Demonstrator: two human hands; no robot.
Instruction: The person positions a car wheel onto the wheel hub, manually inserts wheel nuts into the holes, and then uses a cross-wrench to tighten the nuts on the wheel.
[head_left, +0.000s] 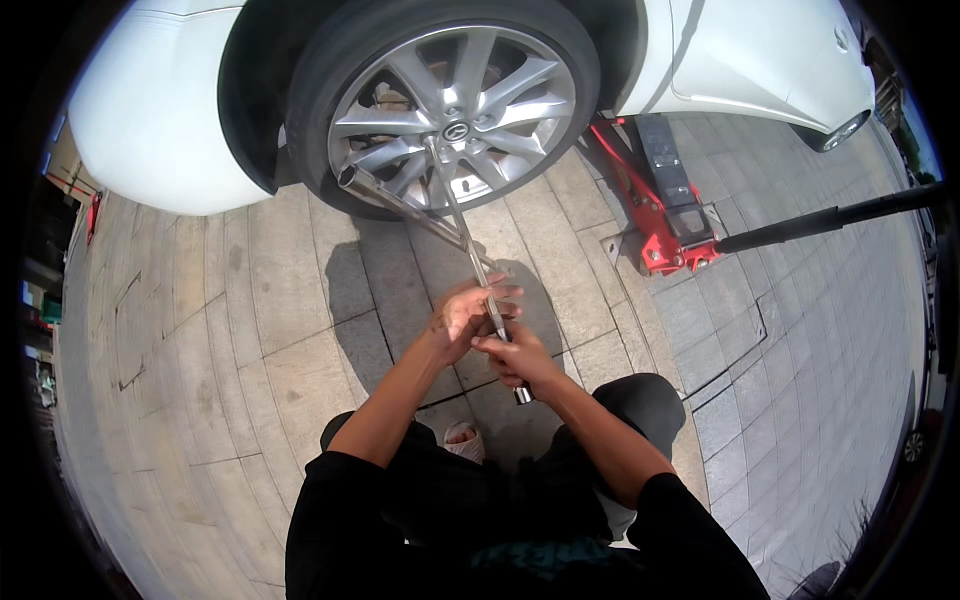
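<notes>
A chrome four-way lug wrench (460, 217) reaches from the alloy wheel (465, 97) towards me. Its far end meets the hub area beside the centre cap, at a lug nut position. My right hand (521, 356) is closed around the near end of the wrench, with a socket end sticking out below the fist. Beside the same shaft, my left hand (471, 313) has its fingers spread and partly behind it; the picture does not settle whether it grips. The cross arm, with an open socket at its left tip, slants in front of the tyre (315, 142).
A red floor jack (660, 217) stands right of the wheel, its black handle (817, 223) stretching to the right. The white car's body (165, 105) surrounds the wheel from above. Stone paving (285, 315) lies below, and my knees flank my arms.
</notes>
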